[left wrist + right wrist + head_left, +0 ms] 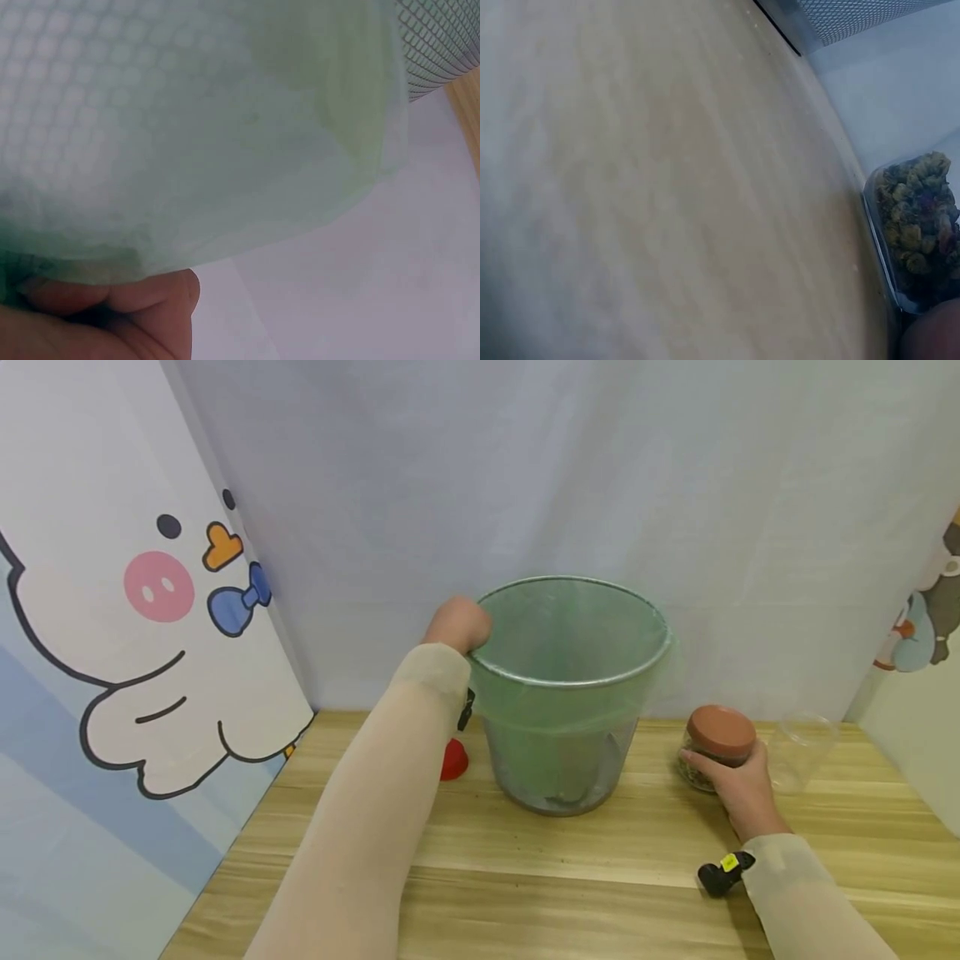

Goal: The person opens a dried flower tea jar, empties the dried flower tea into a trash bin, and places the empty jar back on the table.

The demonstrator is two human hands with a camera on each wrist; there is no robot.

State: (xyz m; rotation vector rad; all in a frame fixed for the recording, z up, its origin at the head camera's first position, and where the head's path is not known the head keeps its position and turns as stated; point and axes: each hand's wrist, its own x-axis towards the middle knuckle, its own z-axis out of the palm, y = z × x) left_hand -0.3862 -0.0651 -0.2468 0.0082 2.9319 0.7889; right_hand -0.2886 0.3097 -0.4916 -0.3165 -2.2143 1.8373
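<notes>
My left hand (457,625) grips the left rim of a mesh wastebasket (558,682) lined with a thin green bag (555,717). In the left wrist view its curled fingers (154,300) pinch the bag's folded edge. To the right of the basket, my right hand (744,789) holds a clear jar with a reddish-brown lid (722,731), thumb on its left side. The far fingers are hidden behind the jar. Dried buds (915,217) fill the jar in the right wrist view, where only a fingertip shows at the corner.
A clear empty cup (804,756) stands just right of the jar. Beside the left forearm, a red object (453,760) is partly covered by the sleeve. The wooden table (570,877) ends at a pale curtain behind the basket, with cartoon-printed panels at both sides.
</notes>
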